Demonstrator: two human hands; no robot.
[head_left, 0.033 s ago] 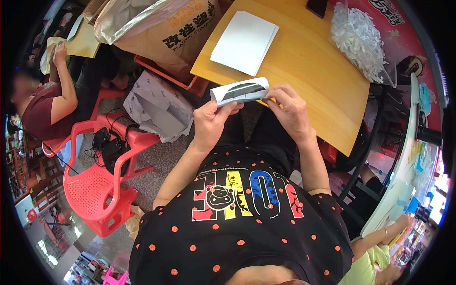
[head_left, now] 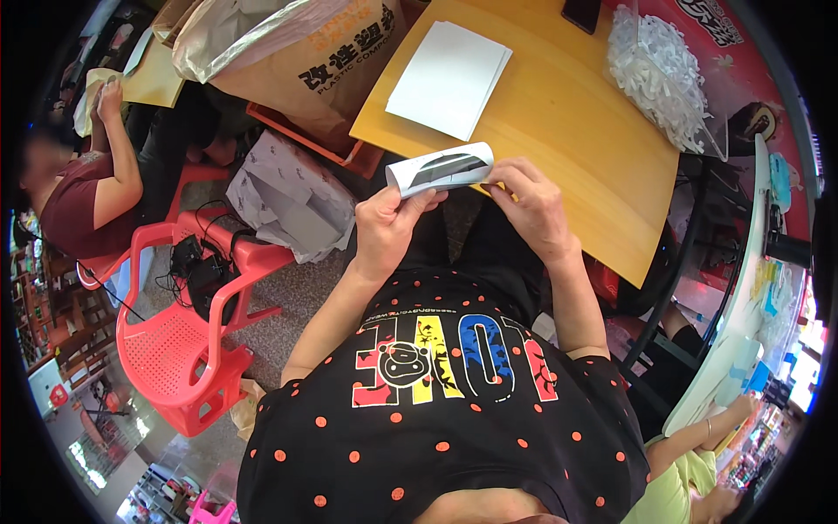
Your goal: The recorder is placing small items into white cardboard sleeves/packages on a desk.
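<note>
A white sheet of paper (head_left: 441,168), curled over into a loose roll and printed with a dark curved shape, is held above my lap by the table's near edge. My left hand (head_left: 390,229) grips its left end from below, the thumb lying along the lower edge. At the right end, the thumb and fingers of my right hand (head_left: 532,205) are pinched together against the paper's edge. Just beyond the roll, a stack of white sheets (head_left: 449,80) rests on the yellow wooden table (head_left: 559,131).
A clear bin of shredded white paper strips (head_left: 659,79) stands at the table's far right, near a dark phone (head_left: 582,12). Left are a large printed sack (head_left: 297,70), a crumpled paper bag (head_left: 292,192) and a red plastic chair (head_left: 179,323) holding black cables. Two other people sit nearby.
</note>
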